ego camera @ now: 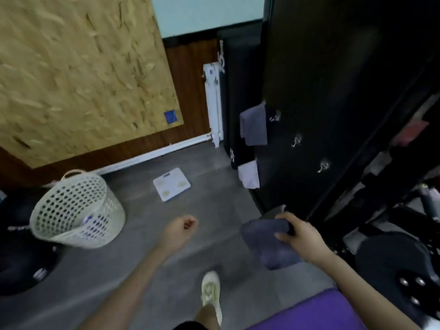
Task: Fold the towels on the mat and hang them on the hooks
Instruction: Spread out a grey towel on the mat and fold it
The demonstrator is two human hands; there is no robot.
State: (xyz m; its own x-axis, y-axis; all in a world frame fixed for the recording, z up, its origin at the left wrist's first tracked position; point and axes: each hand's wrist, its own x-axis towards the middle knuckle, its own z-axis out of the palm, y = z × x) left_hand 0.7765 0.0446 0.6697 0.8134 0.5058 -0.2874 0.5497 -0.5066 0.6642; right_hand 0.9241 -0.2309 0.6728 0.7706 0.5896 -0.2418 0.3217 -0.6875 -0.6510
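Towel in right hand; basket holds bluish item.

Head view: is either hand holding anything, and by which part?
The right hand grips a folded dark grey cloth towel at its right edge. The left hand is curled and holds nothing.

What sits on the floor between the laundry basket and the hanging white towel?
A white bathroom scale lies on the grey floor between laundry basket and white towel, in the head view.
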